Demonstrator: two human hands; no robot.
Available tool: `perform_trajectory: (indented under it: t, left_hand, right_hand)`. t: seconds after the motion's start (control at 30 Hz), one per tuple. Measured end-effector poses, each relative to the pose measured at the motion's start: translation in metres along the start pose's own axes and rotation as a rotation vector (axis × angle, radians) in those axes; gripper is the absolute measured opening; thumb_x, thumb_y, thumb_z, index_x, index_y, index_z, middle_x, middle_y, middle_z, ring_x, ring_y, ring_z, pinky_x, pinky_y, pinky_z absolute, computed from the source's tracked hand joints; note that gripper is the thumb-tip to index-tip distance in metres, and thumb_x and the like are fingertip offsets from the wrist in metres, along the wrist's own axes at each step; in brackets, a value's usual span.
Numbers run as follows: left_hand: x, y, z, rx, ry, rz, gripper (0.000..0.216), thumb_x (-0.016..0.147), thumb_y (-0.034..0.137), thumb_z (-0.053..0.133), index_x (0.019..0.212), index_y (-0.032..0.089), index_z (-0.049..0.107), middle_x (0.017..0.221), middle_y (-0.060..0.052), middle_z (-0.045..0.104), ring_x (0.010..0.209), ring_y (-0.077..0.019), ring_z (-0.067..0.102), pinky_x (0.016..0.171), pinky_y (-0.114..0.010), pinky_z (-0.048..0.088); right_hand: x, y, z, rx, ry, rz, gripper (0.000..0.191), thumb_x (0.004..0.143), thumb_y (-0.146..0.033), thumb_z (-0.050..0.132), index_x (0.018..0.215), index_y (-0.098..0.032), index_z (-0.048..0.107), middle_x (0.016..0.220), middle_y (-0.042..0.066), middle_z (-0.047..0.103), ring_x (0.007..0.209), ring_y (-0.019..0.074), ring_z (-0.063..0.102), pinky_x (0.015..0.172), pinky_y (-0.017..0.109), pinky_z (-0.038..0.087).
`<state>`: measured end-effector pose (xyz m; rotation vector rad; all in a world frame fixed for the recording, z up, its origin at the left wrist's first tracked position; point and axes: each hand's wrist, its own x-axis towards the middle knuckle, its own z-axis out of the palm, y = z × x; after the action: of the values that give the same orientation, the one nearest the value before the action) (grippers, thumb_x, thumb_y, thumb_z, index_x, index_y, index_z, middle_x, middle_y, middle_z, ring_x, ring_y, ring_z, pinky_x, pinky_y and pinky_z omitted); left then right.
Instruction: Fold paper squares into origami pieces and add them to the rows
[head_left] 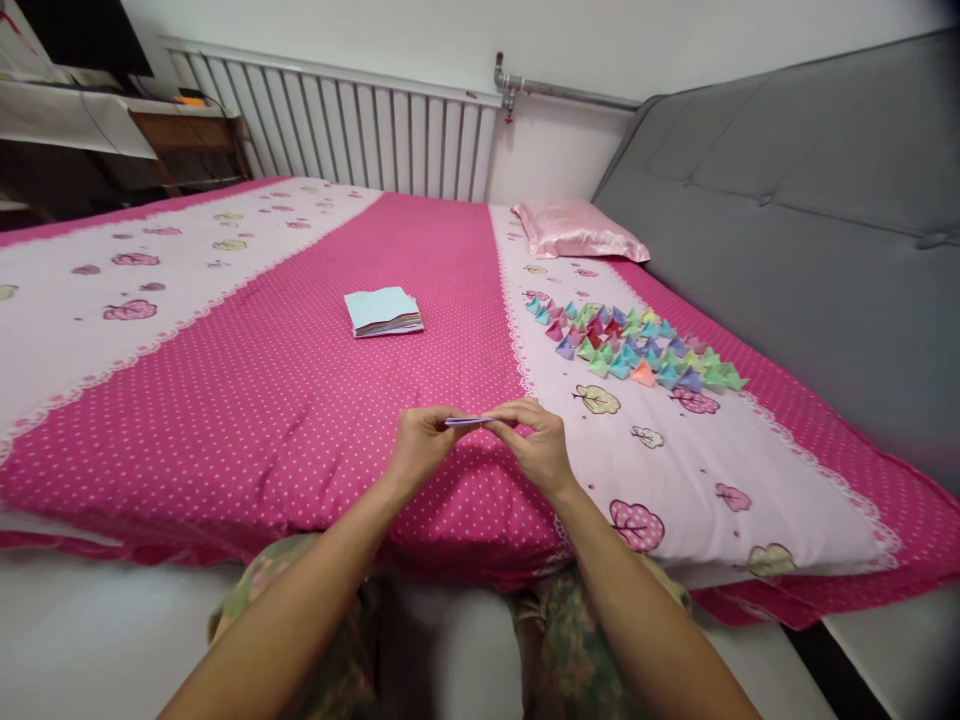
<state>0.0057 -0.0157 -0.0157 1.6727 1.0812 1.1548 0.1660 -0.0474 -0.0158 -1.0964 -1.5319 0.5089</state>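
My left hand (pixel 420 445) and my right hand (pixel 534 445) meet above the near edge of the bed, both pinching a small folded piece of pale blue paper (pixel 466 421) held flat between the fingertips. Farther out on the pink dotted sheet (pixel 300 400) lies a stack of square coloured papers (pixel 383 311) with a light blue sheet on top. To the right, on the pale floral strip, sits a cluster of several small folded paper shapes (pixel 634 345) in many colours.
A pink satin pillow (pixel 577 230) lies at the far right by the grey padded headboard (pixel 795 220). A white radiator (pixel 337 130) runs along the far wall. A wooden shelf (pixel 180 135) stands at the far left. My knees in patterned trousers (pixel 555 640) show below the bed edge.
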Motion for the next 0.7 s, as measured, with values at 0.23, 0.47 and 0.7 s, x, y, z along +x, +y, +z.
perform_trajectory:
  t: [0.23,0.47,0.7]
  left_hand:
    - [0.003,0.005,-0.005,-0.105,0.026,-0.024,0.01,0.065,0.025,0.066,0.063,0.017,0.07,0.06,-0.004,0.069,0.055,-0.0136,0.06,0.054,-0.024,0.046]
    - [0.005,0.004,-0.004,-0.131,0.005,-0.114,0.007,0.063,0.022,0.066,0.064,0.016,0.069,0.058,-0.002,0.067,0.052,-0.0117,0.059,0.053,-0.022,0.045]
    - [0.009,0.007,-0.004,-0.217,-0.011,-0.191,0.011,0.06,0.023,0.069,0.062,0.013,0.067,0.054,0.0,0.064,0.048,-0.0088,0.054,0.05,-0.02,0.042]
  right_hand:
    - [0.003,0.001,-0.009,-0.038,0.055,-0.017,0.009,0.074,-0.031,0.065,0.08,-0.029,0.071,0.074,0.001,0.068,0.069,0.0179,0.057,0.066,0.033,0.046]
    - [0.003,-0.001,-0.013,-0.133,0.067,-0.044,0.01,0.076,-0.032,0.063,0.076,-0.026,0.071,0.07,0.002,0.067,0.066,0.0176,0.056,0.064,0.032,0.045]
    - [0.002,0.0,-0.011,-0.075,0.101,0.042,0.013,0.075,-0.031,0.062,0.074,-0.02,0.069,0.071,0.003,0.066,0.064,0.0151,0.058,0.06,0.028,0.047]
